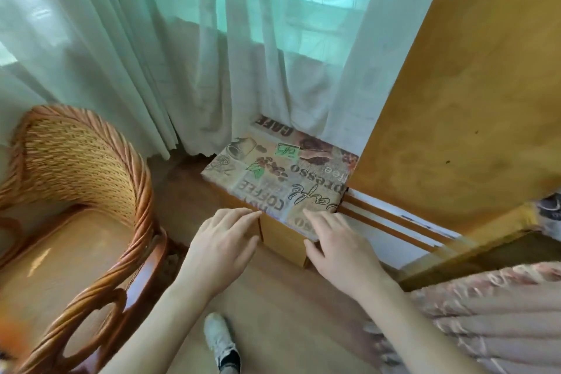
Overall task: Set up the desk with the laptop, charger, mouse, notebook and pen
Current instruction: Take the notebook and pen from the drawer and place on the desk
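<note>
A low wooden desk [282, 240] stands by the window, its top covered with a cloth printed with coffee words [282, 173]. My left hand [221, 240] hovers at the desk's near left corner, fingers spread and holding nothing. My right hand [340, 243] rests at the near right edge of the cloth, fingers apart, thumb down over the wooden front. No laptop, charger, mouse, notebook or pen is in view.
A wicker chair [79, 191] stands close on the left. Sheer curtains [212, 55] hang behind the desk. A tall wooden panel [470, 100] rises at the right, with a patterned bed cover [485, 313] below it. A foot in a grey shoe [221, 343] is on the wooden floor.
</note>
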